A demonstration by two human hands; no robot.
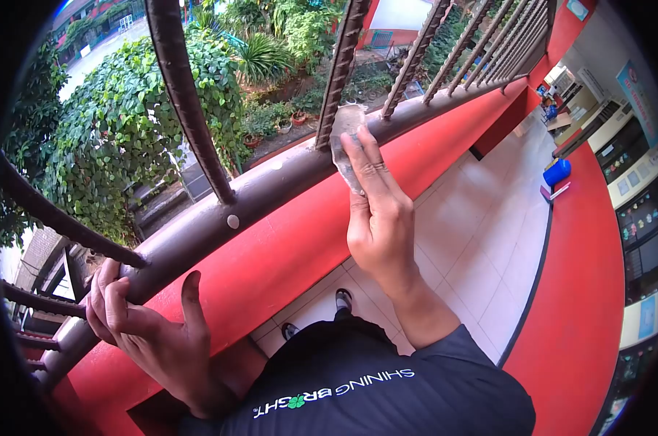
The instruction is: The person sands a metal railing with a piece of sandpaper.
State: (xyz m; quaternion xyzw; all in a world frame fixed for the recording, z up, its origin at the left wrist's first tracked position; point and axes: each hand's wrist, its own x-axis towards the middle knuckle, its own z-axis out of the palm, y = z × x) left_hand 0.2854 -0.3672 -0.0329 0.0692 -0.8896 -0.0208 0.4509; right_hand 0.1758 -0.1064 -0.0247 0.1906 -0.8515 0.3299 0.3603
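Observation:
In the head view, my right hand [381, 207] presses a worn grey-brown sheet [351, 120] with ragged pale edges against the foot of a twisted bar on the brown railing pipe [271, 187]. Its fingers lie straight along the sheet, with the thumb beneath. Farther down the same pipe, at the lower left, my left hand [143, 327] has its fingers hooked over the railing beside another bar, while its thumb sticks up clear of it. Pale round spots mark the pipe between the hands.
Twisted dark bars [187, 102] rise from the pipe. Below it runs a red ledge [271, 269], beside a tiled walkway [474, 211]. A blue bin [556, 172] stands by the right wall. Leafy plants [140, 109] grow beyond the railing.

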